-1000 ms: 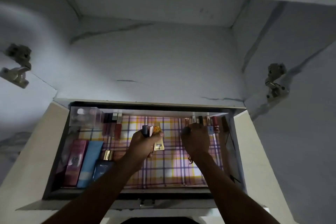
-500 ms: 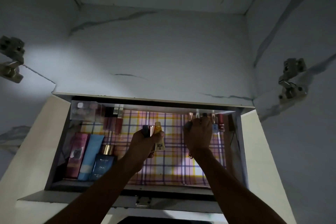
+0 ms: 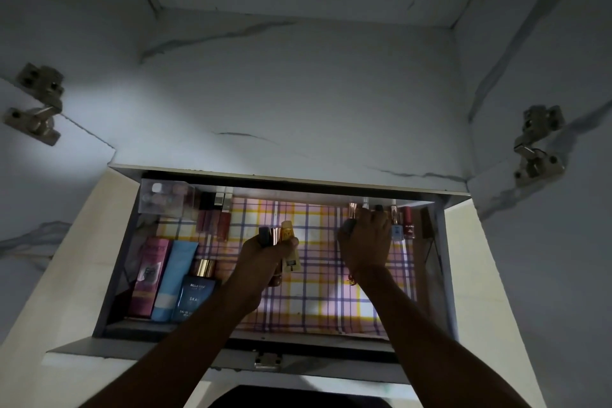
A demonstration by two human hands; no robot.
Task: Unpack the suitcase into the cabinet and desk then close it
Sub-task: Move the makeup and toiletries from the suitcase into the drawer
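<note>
An open drawer [image 3: 119,275] lined with checked paper sits below a marbled cabinet shelf. My left hand [image 3: 261,258] grips a bunch of small cosmetics over the drawer's middle: a yellow tube [image 3: 288,242] and dark and rose-gold sticks [image 3: 269,236]. My right hand [image 3: 366,242] reaches to the drawer's back right, fingers curled on a small bottle among a row of nail polish bottles [image 3: 402,225]. The bottle under the fingers is mostly hidden.
At the drawer's left lie a pink box [image 3: 150,275], a blue tube [image 3: 174,278] and a blue perfume bottle [image 3: 197,291]. A clear box [image 3: 165,197] and lip glosses [image 3: 215,215] stand at the back left. Door hinges [image 3: 38,103] [image 3: 538,142] flank the cabinet.
My right hand has moved deeper toward the back right row of bottles. My left hand still holds its bunch, nearly unmoved. The camera has tilted up slightly.
</note>
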